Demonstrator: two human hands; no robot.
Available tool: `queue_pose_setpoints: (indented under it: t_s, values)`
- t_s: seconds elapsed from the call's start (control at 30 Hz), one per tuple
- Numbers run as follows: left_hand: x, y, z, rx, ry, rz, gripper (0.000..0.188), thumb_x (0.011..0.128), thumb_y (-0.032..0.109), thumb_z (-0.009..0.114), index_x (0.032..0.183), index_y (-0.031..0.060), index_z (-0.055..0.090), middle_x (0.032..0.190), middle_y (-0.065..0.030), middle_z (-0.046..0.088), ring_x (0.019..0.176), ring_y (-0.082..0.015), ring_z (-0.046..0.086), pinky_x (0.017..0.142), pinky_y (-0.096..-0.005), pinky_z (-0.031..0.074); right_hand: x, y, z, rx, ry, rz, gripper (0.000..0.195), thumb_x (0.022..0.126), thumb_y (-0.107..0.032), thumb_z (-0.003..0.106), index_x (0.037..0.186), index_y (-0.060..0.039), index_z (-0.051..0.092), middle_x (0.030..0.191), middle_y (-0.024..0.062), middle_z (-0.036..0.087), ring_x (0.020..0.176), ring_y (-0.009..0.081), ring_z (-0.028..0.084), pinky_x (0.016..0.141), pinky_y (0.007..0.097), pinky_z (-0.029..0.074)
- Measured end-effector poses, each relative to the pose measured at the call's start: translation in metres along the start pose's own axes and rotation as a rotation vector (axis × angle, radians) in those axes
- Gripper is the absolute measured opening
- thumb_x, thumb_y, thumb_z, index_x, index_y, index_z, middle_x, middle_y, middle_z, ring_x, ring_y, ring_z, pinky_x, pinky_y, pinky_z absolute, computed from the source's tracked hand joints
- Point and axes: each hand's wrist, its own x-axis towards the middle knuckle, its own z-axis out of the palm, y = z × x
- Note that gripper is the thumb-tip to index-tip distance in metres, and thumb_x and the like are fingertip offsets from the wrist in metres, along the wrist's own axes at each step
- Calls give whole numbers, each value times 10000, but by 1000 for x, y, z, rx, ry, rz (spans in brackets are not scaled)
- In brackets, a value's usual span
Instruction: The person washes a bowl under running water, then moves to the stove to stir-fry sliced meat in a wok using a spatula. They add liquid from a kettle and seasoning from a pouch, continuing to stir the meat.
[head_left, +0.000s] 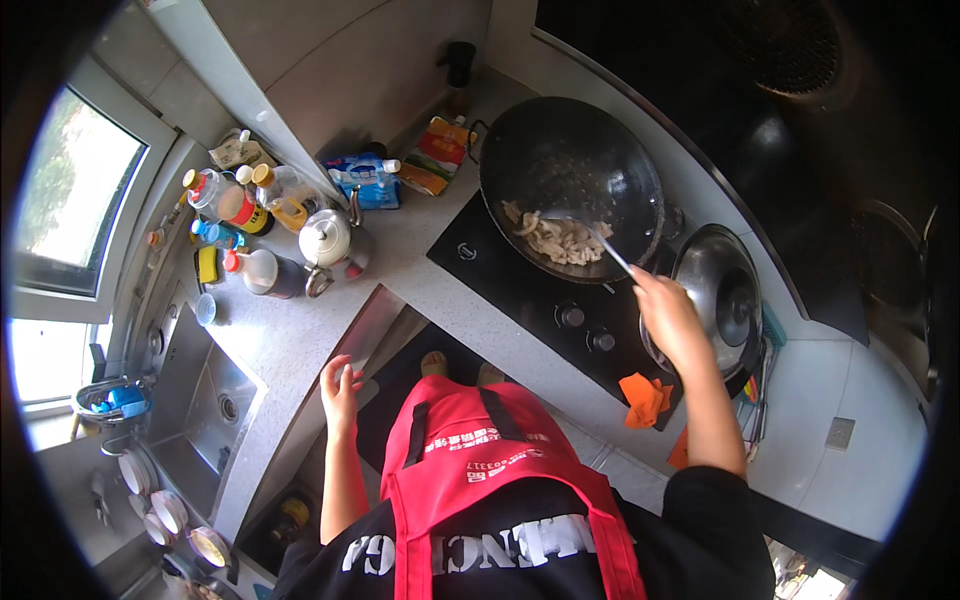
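My right hand (664, 307) is closed around the handle of a metal spatula (613, 251), whose head is hidden among pale sliced meat (562, 240). The meat lies in the near part of a large black wok (577, 165) on the black gas stove (517, 277). My left hand (341, 379) hangs in the air at the counter's edge, fingers loosely curled and apart, holding nothing. I wear a red apron (480, 450).
A lidded pan (720, 292) stands right of the wok, with an orange cloth (643, 400) near it. A metal kettle (330, 244), several bottles (225, 202) and packets (439, 154) stand on the counter. The steel sink (217, 397) is at the left.
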Motion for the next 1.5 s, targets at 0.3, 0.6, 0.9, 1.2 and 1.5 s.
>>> queue_pose_setpoints:
  t_s: [0.3, 0.6, 0.9, 1.2, 1.5]
  values:
    - [5, -2, 5, -1, -36, 14, 256, 955, 183, 538, 1188, 77, 540, 1195, -45, 546, 881, -137, 615, 709, -241, 484, 17, 18, 46, -57, -30, 100, 239, 893, -80, 504, 1097, 19, 580, 776, 239, 611, 791, 405, 621, 694, 484, 485]
    - [1, -13, -14, 65, 14, -26, 242, 962, 185, 520, 1181, 82, 543, 1198, -38, 540, 879, -142, 620, 705, -249, 485, -10, -6, -1, -478, -230, 206, 246, 864, -38, 466, 1076, 7, 582, 865, 216, 649, 804, 365, 668, 680, 452, 546]
    - [-7, -4, -13, 20, 30, 1, 247, 963, 186, 522, 1184, 77, 536, 1194, -38, 546, 883, -133, 613, 705, -244, 479, 58, 58, 61, 32, 311, 309, 268, 914, -140, 495, 1135, -41, 610, 908, 247, 647, 873, 396, 629, 761, 478, 500]
    - [-5, 4, -9, 29, 23, 8, 239, 964, 184, 517, 1177, 78, 541, 1196, -38, 545, 906, -138, 611, 710, -245, 475, 98, 43, 115, 349, 217, -100, 290, 879, -109, 561, 1151, -15, 599, 937, 237, 637, 873, 401, 625, 717, 416, 513]
    - [-9, 0, -6, 28, 18, -11, 256, 961, 179, 525, 1194, 74, 524, 1201, -41, 544, 895, -146, 617, 723, -253, 481, -15, 15, -11, -55, -66, -20, 289, 884, -78, 535, 1166, -65, 597, 791, 209, 604, 771, 393, 616, 679, 464, 506]
